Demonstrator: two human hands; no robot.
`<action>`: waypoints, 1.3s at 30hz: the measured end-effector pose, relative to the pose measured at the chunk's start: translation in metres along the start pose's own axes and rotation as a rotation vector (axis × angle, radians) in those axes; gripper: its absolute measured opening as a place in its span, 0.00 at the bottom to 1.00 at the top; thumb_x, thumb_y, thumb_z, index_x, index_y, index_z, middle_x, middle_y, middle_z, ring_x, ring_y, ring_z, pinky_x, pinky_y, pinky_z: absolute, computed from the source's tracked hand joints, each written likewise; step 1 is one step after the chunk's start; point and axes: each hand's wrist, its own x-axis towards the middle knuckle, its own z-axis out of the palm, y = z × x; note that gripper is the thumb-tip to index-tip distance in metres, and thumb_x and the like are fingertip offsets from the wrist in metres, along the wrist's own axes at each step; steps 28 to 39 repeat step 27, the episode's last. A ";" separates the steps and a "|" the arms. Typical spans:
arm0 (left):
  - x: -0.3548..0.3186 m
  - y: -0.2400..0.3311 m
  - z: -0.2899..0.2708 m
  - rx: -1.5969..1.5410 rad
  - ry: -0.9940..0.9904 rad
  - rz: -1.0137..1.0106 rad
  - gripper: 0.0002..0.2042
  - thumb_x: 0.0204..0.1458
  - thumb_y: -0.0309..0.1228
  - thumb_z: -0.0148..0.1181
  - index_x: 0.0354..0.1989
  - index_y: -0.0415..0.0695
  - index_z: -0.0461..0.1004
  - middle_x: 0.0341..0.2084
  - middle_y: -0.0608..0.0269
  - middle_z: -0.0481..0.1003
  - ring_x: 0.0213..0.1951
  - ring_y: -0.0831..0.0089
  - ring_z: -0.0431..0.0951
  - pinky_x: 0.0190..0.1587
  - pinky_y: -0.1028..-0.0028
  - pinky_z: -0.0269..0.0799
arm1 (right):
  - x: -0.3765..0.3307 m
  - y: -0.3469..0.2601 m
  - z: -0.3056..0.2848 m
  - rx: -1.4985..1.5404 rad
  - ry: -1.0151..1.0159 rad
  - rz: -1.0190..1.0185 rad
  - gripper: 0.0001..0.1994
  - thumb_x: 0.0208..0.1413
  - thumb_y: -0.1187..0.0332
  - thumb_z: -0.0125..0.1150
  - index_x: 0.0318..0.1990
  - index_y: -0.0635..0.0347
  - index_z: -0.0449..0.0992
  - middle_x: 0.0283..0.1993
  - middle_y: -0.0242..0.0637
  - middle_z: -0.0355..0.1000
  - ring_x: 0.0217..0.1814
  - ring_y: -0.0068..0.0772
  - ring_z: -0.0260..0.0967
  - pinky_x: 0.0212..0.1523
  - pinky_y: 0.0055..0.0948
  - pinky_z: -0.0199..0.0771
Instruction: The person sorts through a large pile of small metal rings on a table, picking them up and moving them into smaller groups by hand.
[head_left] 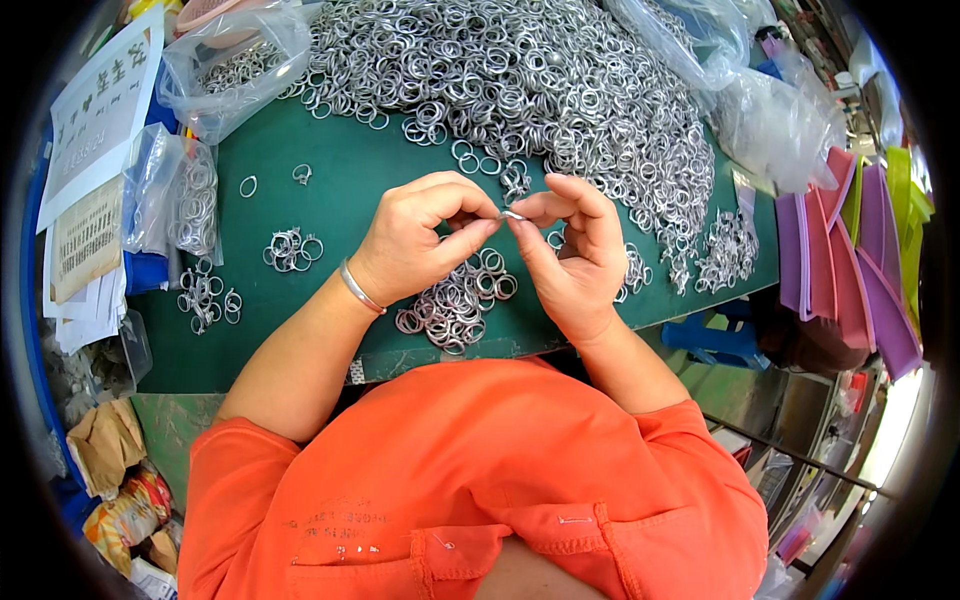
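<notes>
Both hands meet above the near middle of a green table mat (330, 140). A small silvery ring (513, 215) is pinched between them by thumbs and fingertips. My left hand (425, 235) is closed on its left end; a metal bangle (360, 288) circles that wrist. On the other side, the thumb and index finger of my right hand (575, 245) grip it, the other fingers curled loosely. Just below the hands lies a small pile of rings (455, 310), partly covered by the left one. Beyond them spreads a large heap of silvery rings (500, 70).
Left of the hands are small ring clusters (293, 249) and a single ring (248, 186). Papers (100, 120) and a ring-filled plastic bag (240, 80) line the left side. Another ring pile (728, 252), a clear bag (780, 125) and coloured bins (850, 255) are at right.
</notes>
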 end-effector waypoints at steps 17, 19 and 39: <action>0.003 0.006 0.000 0.024 -0.076 0.067 0.04 0.46 0.20 0.66 0.29 0.38 0.78 0.28 0.59 0.78 0.31 0.71 0.78 0.35 0.74 0.73 | -0.002 -0.010 -0.016 -0.231 -0.064 -0.163 0.13 0.43 0.83 0.67 0.39 0.62 0.79 0.35 0.38 0.77 0.34 0.36 0.75 0.35 0.27 0.75; 0.003 0.008 -0.001 0.029 -0.085 0.017 0.02 0.47 0.20 0.65 0.28 0.38 0.77 0.28 0.59 0.78 0.33 0.68 0.78 0.38 0.71 0.73 | 0.000 -0.013 -0.031 -0.324 -0.060 -0.134 0.13 0.43 0.83 0.67 0.37 0.59 0.81 0.36 0.39 0.77 0.34 0.37 0.75 0.34 0.28 0.75; -0.001 -0.001 -0.002 -0.020 -0.008 -0.076 0.02 0.53 0.19 0.61 0.29 0.35 0.76 0.30 0.58 0.76 0.30 0.75 0.74 0.33 0.78 0.70 | -0.007 -0.013 -0.111 -0.600 -0.132 0.108 0.07 0.48 0.81 0.65 0.34 0.59 0.82 0.35 0.38 0.75 0.36 0.33 0.75 0.35 0.26 0.74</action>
